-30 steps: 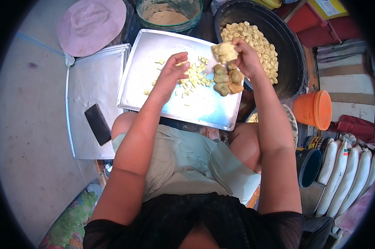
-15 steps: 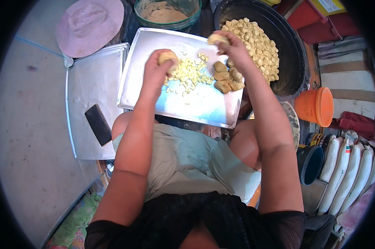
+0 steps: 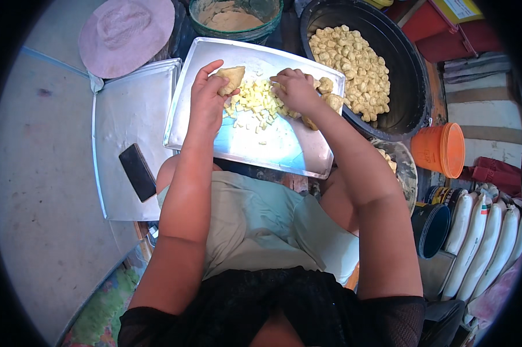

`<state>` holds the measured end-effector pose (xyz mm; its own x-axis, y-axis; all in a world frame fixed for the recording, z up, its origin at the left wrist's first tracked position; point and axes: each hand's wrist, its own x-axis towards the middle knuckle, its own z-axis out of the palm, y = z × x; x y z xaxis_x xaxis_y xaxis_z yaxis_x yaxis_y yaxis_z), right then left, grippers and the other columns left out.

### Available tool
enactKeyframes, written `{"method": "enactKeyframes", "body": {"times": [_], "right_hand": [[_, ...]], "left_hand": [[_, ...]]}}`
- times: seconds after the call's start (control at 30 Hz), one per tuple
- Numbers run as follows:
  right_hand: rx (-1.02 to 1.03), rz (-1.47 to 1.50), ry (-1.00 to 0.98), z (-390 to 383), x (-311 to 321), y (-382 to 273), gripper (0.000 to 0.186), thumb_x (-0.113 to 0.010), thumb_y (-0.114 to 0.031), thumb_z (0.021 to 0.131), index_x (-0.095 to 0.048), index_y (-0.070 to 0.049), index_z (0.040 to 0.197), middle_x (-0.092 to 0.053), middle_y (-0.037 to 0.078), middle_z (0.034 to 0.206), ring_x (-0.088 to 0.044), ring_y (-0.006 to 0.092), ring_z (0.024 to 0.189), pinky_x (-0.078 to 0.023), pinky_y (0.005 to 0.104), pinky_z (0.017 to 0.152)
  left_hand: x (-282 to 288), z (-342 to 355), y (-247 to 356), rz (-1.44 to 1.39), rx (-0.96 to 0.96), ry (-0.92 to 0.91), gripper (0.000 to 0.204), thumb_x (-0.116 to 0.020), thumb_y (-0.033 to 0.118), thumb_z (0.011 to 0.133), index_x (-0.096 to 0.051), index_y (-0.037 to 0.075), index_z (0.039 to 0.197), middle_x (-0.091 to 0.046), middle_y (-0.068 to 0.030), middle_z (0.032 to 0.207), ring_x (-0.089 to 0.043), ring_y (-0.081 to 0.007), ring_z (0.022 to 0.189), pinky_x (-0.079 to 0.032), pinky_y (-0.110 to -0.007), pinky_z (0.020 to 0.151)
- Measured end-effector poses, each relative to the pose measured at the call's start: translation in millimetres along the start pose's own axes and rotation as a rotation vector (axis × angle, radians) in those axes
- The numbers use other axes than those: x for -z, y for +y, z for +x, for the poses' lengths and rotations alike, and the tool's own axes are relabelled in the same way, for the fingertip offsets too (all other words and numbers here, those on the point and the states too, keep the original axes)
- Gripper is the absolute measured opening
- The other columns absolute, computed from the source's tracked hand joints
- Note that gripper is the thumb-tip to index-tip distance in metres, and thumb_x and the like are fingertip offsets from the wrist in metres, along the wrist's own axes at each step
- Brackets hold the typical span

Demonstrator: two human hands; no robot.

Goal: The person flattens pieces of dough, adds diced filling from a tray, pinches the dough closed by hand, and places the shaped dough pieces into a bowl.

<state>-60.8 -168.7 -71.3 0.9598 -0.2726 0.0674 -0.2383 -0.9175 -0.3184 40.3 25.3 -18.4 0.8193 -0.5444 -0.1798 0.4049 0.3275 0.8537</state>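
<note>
We are pinching dough point(image 3: 232, 78) in our left hand point(image 3: 208, 95); right of that grip, near yellow cubes point(image 3: 254, 97), our right hand point(image 3: 298, 92) is curling, its hold hidden.

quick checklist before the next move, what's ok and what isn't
1. Left hand holding dough piece: ok, gripped above the tray.
2. Right hand grip: cannot tell, fingertips hidden.
3. Yellow cubes inside tray rim: ok, loosely piled.
4. Spare dough fully in sight: not ok, right hand and forearm partly cover it.
5. Phone off this tray: ok, lying to its left.
</note>
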Motion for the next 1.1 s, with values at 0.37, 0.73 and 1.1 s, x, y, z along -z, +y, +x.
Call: {"method": "enactKeyframes", "body": {"times": [0.37, 0.73, 1.1], "right_hand": [[-0.228, 0.612, -0.172, 8.2, 3.5, -8.4, 0.019, -0.058, -0.012, 0.089, -0.066, -0.009, 0.106, -0.066, 0.006, 0.086, -0.061, 0.0151, 0.08, -0.047, 0.031, 0.077], [-0.334, 1.136, -0.347, 11.7, 13.2, -4.5, 0.024, -0.055, -0.002, 0.089, -0.061, 0.0, 0.112, -0.064, 0.003, 0.094, -0.059, 0.0095, 0.083, -0.048, 0.024, 0.08], [-0.175, 0.714, -0.033, 12.7, 20.9, -14.3, 0.017, -0.061, -0.008, 0.089, -0.064, -0.003, 0.105, -0.061, 0.0, 0.084, -0.056, 0.0064, 0.074, -0.045, 0.0187, 0.069]], "left_hand": [[6.5, 5.0, -4.3, -0.042, 0.007, -0.018, 0.028, -0.057, 0.004, 0.086, -0.054, -0.001, 0.114, -0.059, -0.011, 0.101, -0.06, -0.017, 0.088, -0.052, -0.028, 0.069], [7.9, 5.6, -5.8, -0.01, 0.044, -0.001, 0.026, -0.058, 0.005, 0.088, -0.055, 0.0, 0.113, -0.059, -0.0099, 0.102, -0.06, -0.0161, 0.088, -0.053, -0.028, 0.07], [8.0, 5.1, -7.7, -0.075, 0.097, -0.139, 0.03, -0.052, 0.0, 0.087, -0.054, -0.001, 0.117, -0.059, -0.0136, 0.108, -0.061, -0.019, 0.094, -0.053, -0.03, 0.076]]}}
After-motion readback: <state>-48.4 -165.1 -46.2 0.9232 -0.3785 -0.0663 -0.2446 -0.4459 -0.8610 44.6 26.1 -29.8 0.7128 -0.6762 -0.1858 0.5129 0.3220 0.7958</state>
